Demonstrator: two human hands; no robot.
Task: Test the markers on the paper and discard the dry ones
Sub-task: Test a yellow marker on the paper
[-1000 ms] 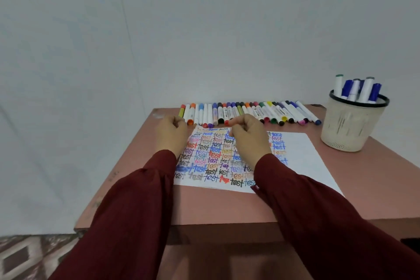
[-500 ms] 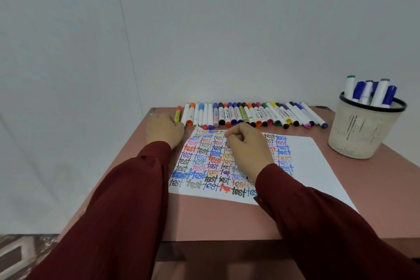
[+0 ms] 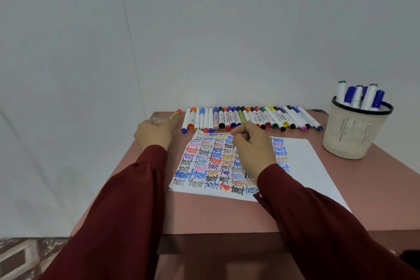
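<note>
- Since the earlier frame, the left hand (image 3: pixel 154 135) has drawn the yellow marker (image 3: pixel 175 116) leftward, away from the row of markers (image 3: pixel 250 118). The right hand (image 3: pixel 252 150) has barely shifted.
- Left hand: fingers curl round the yellow marker, above the table's far left corner. The orange-capped end sticks out toward the wall (image 3: pixel 204 29).
- Right hand: fingers curled, over the written part of the paper (image 3: pixel 302 161). Whether it pinches anything cannot be told.
- Basket (image 3: pixel 350 136): round, cream mesh wall, black rim, standing far right, apart from the paper. It holds several upright markers (image 3: pixel 369 96), with white barrels and mostly blue caps.
- Paper: white and flat. The left part is filled with the word "test" in many colours, the right part unmarked.
- Row of markers: capped, lying side by side along the far edge, just beyond the paper.
- Table (image 3: pixel 227 216): smooth pinkish-brown top. A band of it shows between the paper's near edge and the front edge, and another to the left of the paper.
- Sleeves (image 3: pixel 127 211): dark red cloth, crossing the front edge.
</note>
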